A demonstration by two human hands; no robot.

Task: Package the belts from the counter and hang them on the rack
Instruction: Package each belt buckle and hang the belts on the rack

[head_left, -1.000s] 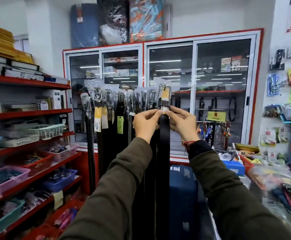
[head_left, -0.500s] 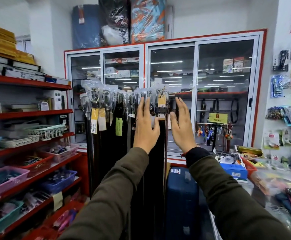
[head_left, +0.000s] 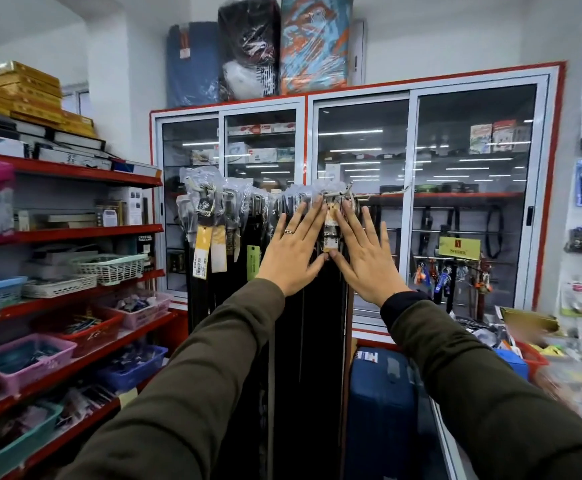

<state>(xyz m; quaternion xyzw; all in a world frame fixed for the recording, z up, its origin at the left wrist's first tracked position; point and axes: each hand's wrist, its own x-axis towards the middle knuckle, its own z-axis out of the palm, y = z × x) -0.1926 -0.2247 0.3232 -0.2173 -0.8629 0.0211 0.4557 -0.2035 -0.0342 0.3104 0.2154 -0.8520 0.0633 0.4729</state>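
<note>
Looking at it, both hands are flat and spread, nothing pinched: left hand (head_left: 291,252) and right hand (head_left: 369,261) flank the bagged belt (head_left: 331,233), which hangs straight down off the rack hook (head_left: 343,192), dead centre between them, equally near.

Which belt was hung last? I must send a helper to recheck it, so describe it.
Find the glass cabinet with the red frame; a row of bagged belts hangs before it. Take the rightmost belt, between the left hand and right hand, bearing a tan tag.
</note>
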